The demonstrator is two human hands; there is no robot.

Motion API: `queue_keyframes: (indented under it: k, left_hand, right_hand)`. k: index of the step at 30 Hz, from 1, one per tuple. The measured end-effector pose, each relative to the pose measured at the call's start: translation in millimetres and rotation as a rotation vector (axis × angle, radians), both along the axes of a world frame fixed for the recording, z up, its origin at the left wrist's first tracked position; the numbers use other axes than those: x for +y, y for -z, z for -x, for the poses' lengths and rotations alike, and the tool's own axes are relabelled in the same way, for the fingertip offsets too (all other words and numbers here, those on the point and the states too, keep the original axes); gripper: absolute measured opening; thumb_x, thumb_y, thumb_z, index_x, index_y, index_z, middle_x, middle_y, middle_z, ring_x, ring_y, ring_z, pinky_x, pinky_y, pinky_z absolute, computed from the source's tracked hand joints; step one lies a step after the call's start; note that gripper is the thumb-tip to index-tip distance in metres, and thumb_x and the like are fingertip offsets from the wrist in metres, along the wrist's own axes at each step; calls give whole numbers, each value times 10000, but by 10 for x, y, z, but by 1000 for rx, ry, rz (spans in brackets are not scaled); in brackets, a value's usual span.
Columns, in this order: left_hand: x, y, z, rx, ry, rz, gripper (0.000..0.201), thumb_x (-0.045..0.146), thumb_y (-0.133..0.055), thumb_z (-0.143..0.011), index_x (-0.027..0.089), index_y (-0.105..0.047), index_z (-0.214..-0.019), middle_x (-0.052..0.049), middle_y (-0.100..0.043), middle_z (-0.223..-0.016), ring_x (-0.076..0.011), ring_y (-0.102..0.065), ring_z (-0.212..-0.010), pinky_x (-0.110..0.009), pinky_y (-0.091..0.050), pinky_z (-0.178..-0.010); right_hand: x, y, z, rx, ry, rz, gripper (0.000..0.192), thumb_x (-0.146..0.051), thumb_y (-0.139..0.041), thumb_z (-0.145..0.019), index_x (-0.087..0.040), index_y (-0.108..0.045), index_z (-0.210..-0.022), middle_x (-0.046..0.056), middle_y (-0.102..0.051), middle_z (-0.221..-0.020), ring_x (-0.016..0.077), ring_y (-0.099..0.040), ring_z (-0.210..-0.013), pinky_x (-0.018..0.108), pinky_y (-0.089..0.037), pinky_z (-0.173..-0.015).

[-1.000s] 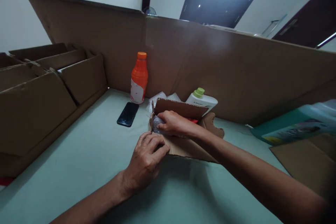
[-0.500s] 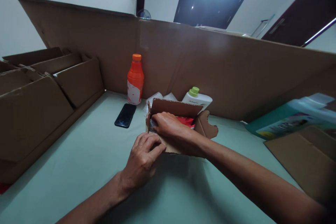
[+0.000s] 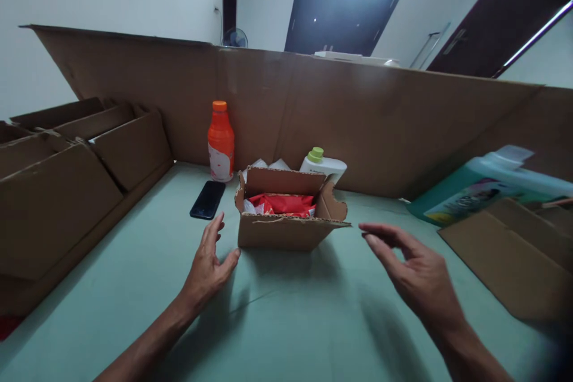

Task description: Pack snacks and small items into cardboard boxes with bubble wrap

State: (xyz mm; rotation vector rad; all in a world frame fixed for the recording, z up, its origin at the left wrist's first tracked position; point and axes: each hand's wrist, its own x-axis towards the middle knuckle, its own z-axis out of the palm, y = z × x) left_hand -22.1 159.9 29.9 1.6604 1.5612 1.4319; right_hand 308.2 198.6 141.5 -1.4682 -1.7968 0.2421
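A small open cardboard box stands upright on the pale green tabletop, its flaps raised. Inside it lies a red packet, with some clear plastic at its left end. My left hand is beside the box's left front corner, fingers apart and holding nothing. To the right of the box, my right hand hovers with thumb and fingers parted, also without anything in it. The bottom of the box's inside is hidden.
Behind the box are an orange bottle and a white bottle with a green cap. A black phone lies left. Cardboard boxes line the left side; a green liquid jug and cardboard are at right. A cardboard wall stands behind.
My right hand has come out of the box and moved right. My left hand has let go of the box's front edge and drawn back left. The packet inside now shows fully.
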Motion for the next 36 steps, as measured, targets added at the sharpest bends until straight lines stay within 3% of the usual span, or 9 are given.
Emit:
queue_keyframes:
  k: [5,9,12,16,19,22,25,30,36]
  left_hand:
    - [316,154,-209,-203,69,126,870,324,-675,-781,225,-271,-1545,-161,-336,-1584,-355,-384,-1432,-525,-421,-1099]
    - [462,119,-496,-291,108,98,834,319,-671,-777,185,-312,-1518,-162,-504,-1457,-329,-497,-1347,-481,-460,-1076]
    - [125,213,-492,-283,80,117,791,361,-706,-756,173,-397,-1459,-165,-559,-1399,-334,-547,-1298,-482,-478,-1061]
    - [-746,412,-40,-266,-130,279,655,475,-766,-707,195,-559,-1262,-160,-615,-1326,-365,-548,-1303,-488,-481,-1062]
    - [-1075,287,365,-300,-245,325,653,501,-790,-680,210,-549,-1213,-131,-651,-1258,-340,-624,-1208,-447,-539,-984]
    - [-1007,65,359,-314,-247,243,632,474,-747,-731,206,-517,-1255,-120,-637,-1281,-300,-641,-1175,-416,-545,-974]
    - [-924,98,-53,-280,-186,207,668,455,-699,-774,183,-480,-1344,-149,-620,-1312,-305,-628,-1200,-430,-537,-997]
    - [-1301,508,-822,-115,100,144,763,367,-625,-863,200,-315,-1539,-190,-402,-1557,-367,-485,-1376,-511,-482,-1082]
    - [-1556,700,-962,-28,240,144,749,367,-590,-884,265,-282,-1558,-147,-397,-1557,-391,-477,-1377,-535,-536,-1033]
  right_hand:
    - [258,810,25,237,-112,277,670,-503,-685,-713,-190,-552,-1290,164,-631,-1354,314,-649,-1146,388,-566,-786]
    - [409,982,268,303,-146,316,594,-504,-652,-686,-174,-555,-1170,133,-724,-1095,282,-696,-902,364,-549,-670]
    - [94,1067,283,278,-104,306,436,-491,-650,-729,-186,-575,-1031,72,-715,-849,243,-664,-682,358,-521,-599]
    - [-503,1193,547,279,-156,181,186,-354,-612,-796,-217,-597,-920,63,-692,-866,230,-659,-766,345,-544,-687]
    - [-601,1143,1001,289,-353,142,193,-294,-639,-739,-228,-612,-919,59,-678,-902,228,-641,-827,347,-552,-744]
    - [-451,1036,1176,335,-407,188,260,-299,-634,-721,-220,-603,-967,56,-672,-924,226,-640,-830,353,-557,-740]
    - [-360,1002,842,344,-301,287,292,-331,-632,-744,-217,-584,-1009,42,-684,-901,226,-662,-799,345,-554,-700]
    - [-563,963,-74,452,-135,365,487,-515,-710,-752,-232,-571,-1123,74,-711,-1043,241,-687,-827,373,-571,-754]
    - [-883,945,-411,558,-49,273,595,-540,-723,-730,-211,-577,-1203,102,-694,-1172,257,-674,-936,384,-578,-792]
